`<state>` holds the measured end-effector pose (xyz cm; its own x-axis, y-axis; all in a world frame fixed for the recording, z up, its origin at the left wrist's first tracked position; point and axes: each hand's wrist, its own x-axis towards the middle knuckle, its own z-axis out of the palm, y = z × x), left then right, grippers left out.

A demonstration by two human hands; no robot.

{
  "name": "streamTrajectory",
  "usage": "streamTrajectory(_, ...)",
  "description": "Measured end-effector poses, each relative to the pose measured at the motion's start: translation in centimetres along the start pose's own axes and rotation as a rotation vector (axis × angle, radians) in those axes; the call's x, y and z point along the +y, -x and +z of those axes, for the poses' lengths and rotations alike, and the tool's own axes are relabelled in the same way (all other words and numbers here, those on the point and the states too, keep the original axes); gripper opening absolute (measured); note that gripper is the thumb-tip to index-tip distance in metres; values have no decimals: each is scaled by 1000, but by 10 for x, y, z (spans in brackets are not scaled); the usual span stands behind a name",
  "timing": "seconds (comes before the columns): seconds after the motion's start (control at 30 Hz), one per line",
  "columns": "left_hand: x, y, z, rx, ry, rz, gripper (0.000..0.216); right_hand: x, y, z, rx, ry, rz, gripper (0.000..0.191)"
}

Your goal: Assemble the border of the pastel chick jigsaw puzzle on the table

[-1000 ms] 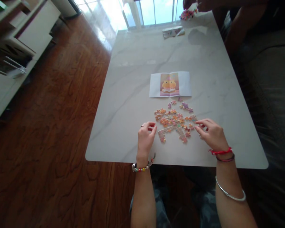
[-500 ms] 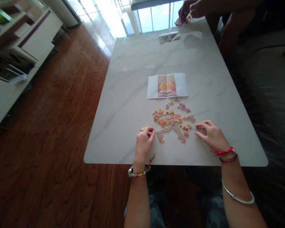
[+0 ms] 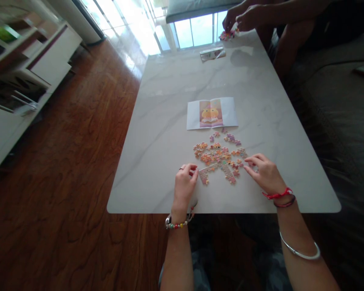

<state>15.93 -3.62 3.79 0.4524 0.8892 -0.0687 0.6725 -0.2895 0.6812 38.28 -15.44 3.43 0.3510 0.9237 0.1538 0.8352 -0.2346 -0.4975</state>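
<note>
Joined jigsaw pieces (image 3: 228, 173) form a partial frame near the table's front edge, with a top strip and two sides hanging toward me. Just left of its corner rests my left hand (image 3: 185, 182), fingers bent and a small gap between thumb and fingertips, nothing visible in them. My right hand (image 3: 265, 173) hovers to the right of the pieces, thumb and fingers apart, holding nothing that I can see. Between the hands and beyond the frame lies a pile of loose orange jigsaw pieces (image 3: 214, 155). A few purple pieces (image 3: 232, 138) lie farther back.
Past the pieces, a creased picture sheet (image 3: 227, 113) with a yellow cartoon animal lies on the marble-patterned table (image 3: 157, 161). A shiny wrapper (image 3: 212, 54) is farther off. At the far right corner another person's hands (image 3: 245, 18) handle small colourful pieces (image 3: 227, 35).
My right hand has shifted a little left, closer to the pieces. My left hand stays beside the frame's corner. The whole view has tilted slightly.
</note>
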Motion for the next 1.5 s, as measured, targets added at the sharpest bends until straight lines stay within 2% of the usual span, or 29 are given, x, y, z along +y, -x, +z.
streamTrajectory(0.73, 2, 0, 0, 8, -8, 29, 11, 1, 0, 2, -34, -5, 24, 15)
streamTrajectory(1.03, 0, 1, -2, 9, -20, 18, 11, 1, 2, 3, -180, 8, 49, 20)
streamTrajectory(1.23, -3, 1, -2, -8, -32, 24, 11, 1, 1, -1, -161, 25, 108, 9)
streamTrajectory(1.37, -4, 0, -2, -10, -33, 22, 12, -3, 0, -4, -163, -54, 57, 18)
streamTrajectory(1.5, -4, 0, -1, -23, -36, 35, 13, -8, 0, -3, -209, -97, -27, 14)
